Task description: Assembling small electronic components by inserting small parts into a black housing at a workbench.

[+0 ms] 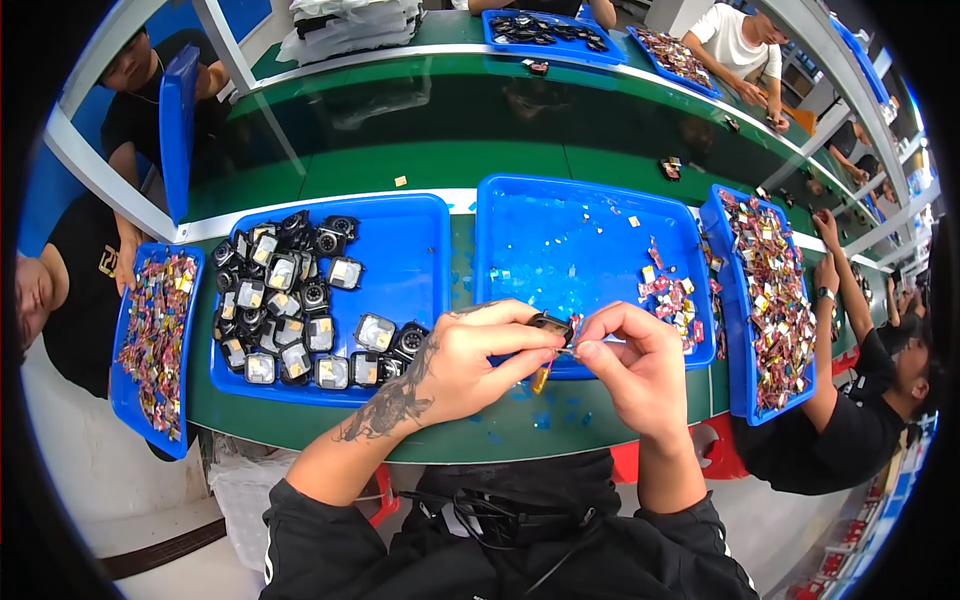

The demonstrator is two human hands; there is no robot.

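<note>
My left hand (485, 350) is closed round a small black watch case (550, 324), held over the near edge of the right-hand tray. From under its fingers hangs a small gold and red part (541, 380), which looks like a flexible circuit piece. My right hand (635, 365) meets it from the other side, thumb and fingertips pinched together at the case. A thin light sliver shows between the two hands, too small to name. To the left, a blue tray (425, 270) carries a heap of black watch cases (290, 300), many with pale, clear-looking faces.
The blue tray (590, 200) before me holds scattered blue film bits and small red-gold parts (672, 305). Narrow blue trays full of such parts flank the table, one at left (190, 330), one at right (740, 385). Metal posts (120, 180) and co-workers stand around the green bench (400, 150).
</note>
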